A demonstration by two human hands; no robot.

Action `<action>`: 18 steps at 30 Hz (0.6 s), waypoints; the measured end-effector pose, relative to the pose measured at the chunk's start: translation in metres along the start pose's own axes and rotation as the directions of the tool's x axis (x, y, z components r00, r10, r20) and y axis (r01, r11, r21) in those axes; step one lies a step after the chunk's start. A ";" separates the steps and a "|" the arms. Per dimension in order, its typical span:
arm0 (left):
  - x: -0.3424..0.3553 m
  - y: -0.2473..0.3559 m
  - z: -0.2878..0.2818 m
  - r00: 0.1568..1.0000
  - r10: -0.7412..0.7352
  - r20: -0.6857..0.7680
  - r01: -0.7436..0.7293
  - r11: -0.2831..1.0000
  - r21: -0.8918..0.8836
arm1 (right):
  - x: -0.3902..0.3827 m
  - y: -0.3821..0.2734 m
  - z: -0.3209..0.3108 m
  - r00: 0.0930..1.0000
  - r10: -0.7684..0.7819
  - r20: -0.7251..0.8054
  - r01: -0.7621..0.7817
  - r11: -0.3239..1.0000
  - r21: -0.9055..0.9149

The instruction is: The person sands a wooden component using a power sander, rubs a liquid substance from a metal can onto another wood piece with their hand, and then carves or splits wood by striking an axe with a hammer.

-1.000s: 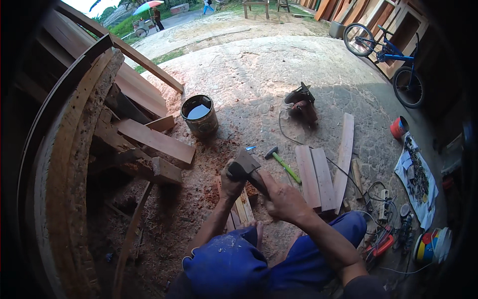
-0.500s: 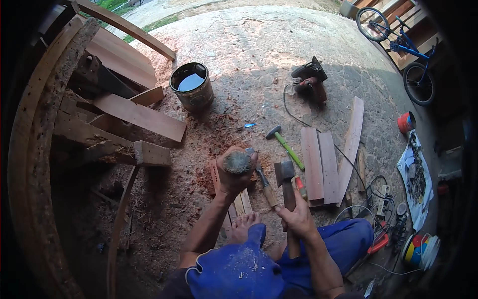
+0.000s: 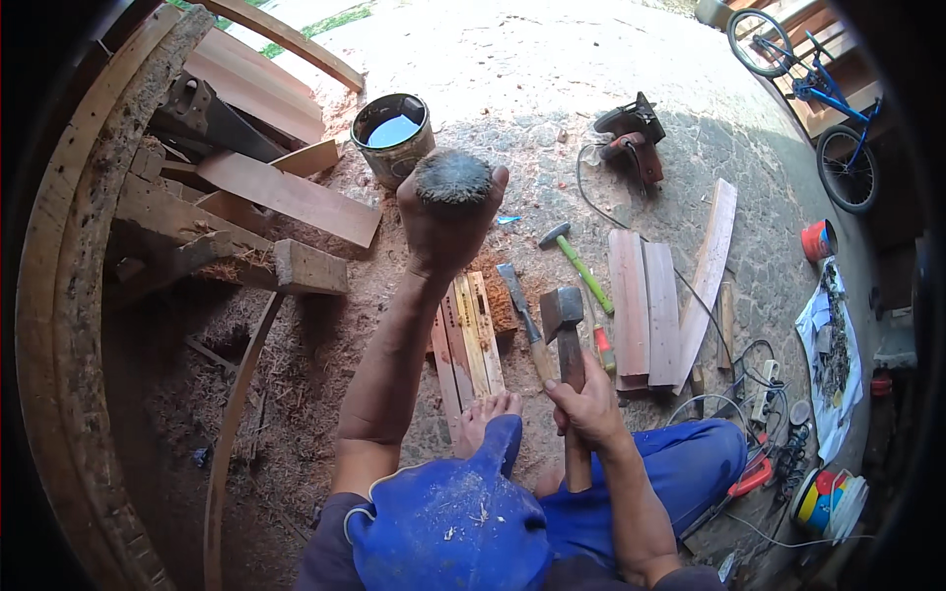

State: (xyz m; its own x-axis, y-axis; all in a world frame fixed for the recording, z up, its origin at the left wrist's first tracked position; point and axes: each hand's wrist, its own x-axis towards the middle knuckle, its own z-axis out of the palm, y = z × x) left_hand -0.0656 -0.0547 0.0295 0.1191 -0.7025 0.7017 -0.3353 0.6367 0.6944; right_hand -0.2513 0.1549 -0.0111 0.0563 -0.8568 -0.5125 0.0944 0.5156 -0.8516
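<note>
My left hand (image 3: 445,231) is raised in front of the bucket, its fingers wrapped round a stout wooden piece (image 3: 453,177) seen end-on, with a round, frayed grey end. The rest of that piece is hidden by the hand. Lower right, my right hand (image 3: 591,409) grips a hammer (image 3: 564,313) by its dark wooden handle, head up. A chisel (image 3: 532,335) with a wooden handle slants beside it, its handle end at my right thumb. Between my arms lie narrow wooden pieces (image 3: 471,330) with slots cut in them, my bare foot (image 3: 485,414) on their near end.
A bucket of dark liquid (image 3: 367,153) stands ahead. A green-handled hammer (image 3: 579,271), planks (image 3: 631,310) and a corded red power tool (image 3: 636,143) lie to the right, with cables beyond my knee. A wooden frame with a handsaw (image 3: 222,123) fills the left. A blue bicycle (image 3: 813,91) is far right.
My left hand has moved up and away with the wooden piece, uncovering the slotted wood. My right hand still holds the hammer and chisel, barely shifted. The view has tilted slightly.
</note>
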 end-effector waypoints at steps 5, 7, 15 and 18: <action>-0.056 -0.021 0.019 0.964 -0.244 0.105 0.260 0.948 -0.183 | -0.008 0.000 -0.006 1.000 -0.019 -0.003 0.019 0.999 -0.030; -0.063 -0.028 0.017 0.957 -0.262 0.129 0.285 0.933 -0.220 | -0.008 0.001 -0.007 1.000 -0.022 -0.007 0.021 0.999 -0.045; -0.074 -0.046 0.019 0.969 -0.241 0.048 0.245 0.940 -0.239 | -0.006 0.000 -0.006 0.999 -0.018 -0.027 0.018 0.999 -0.029; -0.074 -0.049 0.018 0.961 -0.265 0.077 0.276 0.926 -0.258 | -0.005 0.000 -0.005 1.000 -0.014 -0.027 0.014 1.000 -0.026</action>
State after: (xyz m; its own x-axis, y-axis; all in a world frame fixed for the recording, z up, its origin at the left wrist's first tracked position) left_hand -0.0745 -0.0396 -0.0595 0.1312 -0.8684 0.4783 -0.0366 0.4779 0.8777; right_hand -0.2567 0.1587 -0.0088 0.0279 -0.8638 -0.5030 0.0691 0.5037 -0.8611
